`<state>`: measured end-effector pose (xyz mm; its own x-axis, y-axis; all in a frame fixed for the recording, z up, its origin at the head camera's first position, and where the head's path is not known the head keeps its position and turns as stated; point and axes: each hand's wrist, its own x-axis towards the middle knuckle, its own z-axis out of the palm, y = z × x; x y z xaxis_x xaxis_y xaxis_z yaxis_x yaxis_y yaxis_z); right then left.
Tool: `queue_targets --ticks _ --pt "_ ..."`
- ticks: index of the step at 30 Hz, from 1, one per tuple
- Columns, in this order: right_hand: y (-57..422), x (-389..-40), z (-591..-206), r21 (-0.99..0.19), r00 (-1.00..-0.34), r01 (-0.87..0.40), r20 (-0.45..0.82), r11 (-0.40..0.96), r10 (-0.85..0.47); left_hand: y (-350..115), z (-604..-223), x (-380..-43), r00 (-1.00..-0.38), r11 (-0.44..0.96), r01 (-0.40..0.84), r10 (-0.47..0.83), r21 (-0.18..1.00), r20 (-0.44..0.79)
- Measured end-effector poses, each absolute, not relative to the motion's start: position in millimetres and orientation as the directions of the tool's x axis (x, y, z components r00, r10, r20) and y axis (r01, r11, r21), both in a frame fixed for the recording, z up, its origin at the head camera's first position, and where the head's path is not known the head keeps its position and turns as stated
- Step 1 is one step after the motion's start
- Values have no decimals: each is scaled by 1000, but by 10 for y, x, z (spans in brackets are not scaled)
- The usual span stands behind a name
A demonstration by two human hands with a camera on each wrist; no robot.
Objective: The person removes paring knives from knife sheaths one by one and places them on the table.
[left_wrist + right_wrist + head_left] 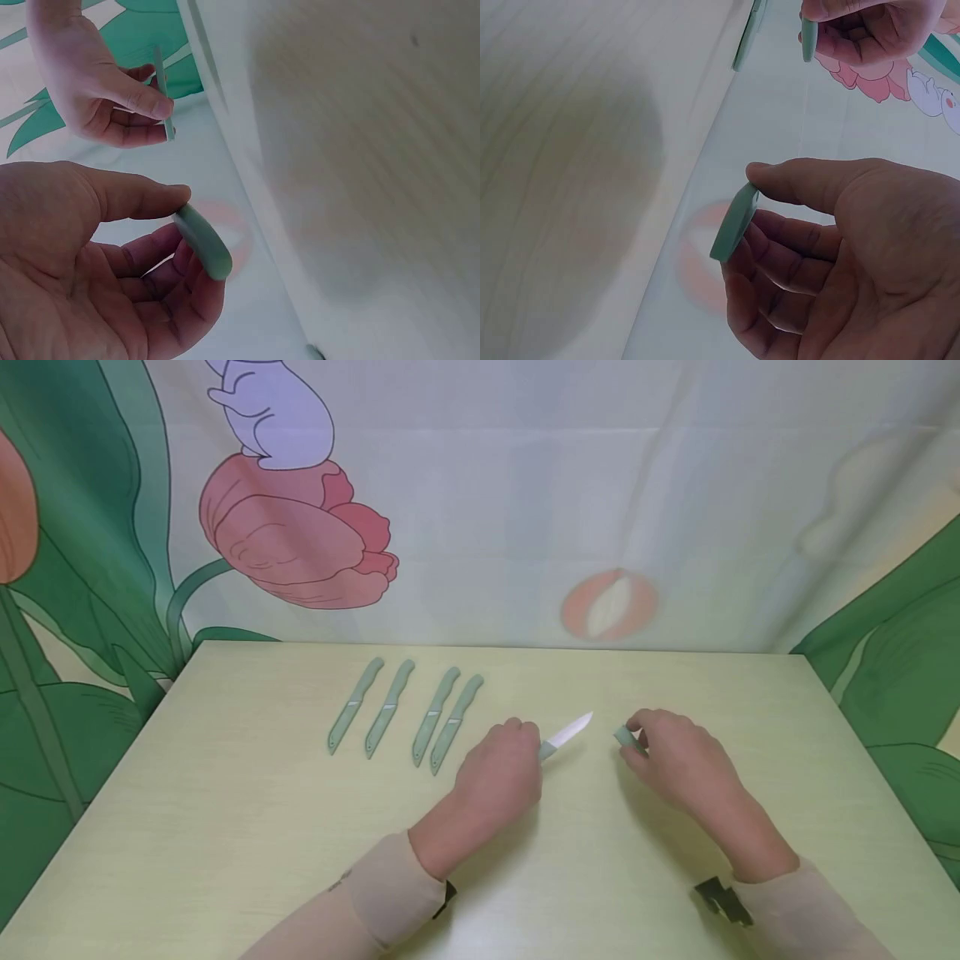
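Note:
A paring knife [567, 733] with a pale green handle is held in my left hand [501, 772], its bare blade pointing up and right. In the left wrist view, thumb and fingers pinch the rounded green handle [204, 244]. Across a short gap, my right hand [686, 764] pinches a pale green blade cover [627, 737] between thumb and fingers. The right wrist view gives a closer look at this cover [733, 225]. Knife and cover are apart, both held above the table. Part of the handle is hidden by the left hand in the head view.
Several sheathed green knives, among them a leftmost one [356, 705] and a rightmost one [457, 724], lie slanted side by side left of my hands. They rest on a pale wooden table [225, 793]. A printed curtain [480, 527] hangs behind its far edge.

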<state>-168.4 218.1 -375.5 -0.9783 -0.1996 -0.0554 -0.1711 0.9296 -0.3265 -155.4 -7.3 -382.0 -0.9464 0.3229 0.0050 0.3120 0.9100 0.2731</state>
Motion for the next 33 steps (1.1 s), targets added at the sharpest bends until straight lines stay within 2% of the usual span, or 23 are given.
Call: queue_targets --ticks 13,22,33 --pt "2241 -1691 -3835 -406 -975 -80 -160 910 -157 181 -3909 -1552 -932 865 308 359 397 -58" --pt "2205 -1679 -3888 -416 -969 -10 -220 909 -111 412 -3938 -1574 -918 868 236 347 437 -192" --pt "2173 -1686 -3958 -390 -964 17 -252 921 -89 693 -3963 -1571 -921 905 169 286 390 -265"
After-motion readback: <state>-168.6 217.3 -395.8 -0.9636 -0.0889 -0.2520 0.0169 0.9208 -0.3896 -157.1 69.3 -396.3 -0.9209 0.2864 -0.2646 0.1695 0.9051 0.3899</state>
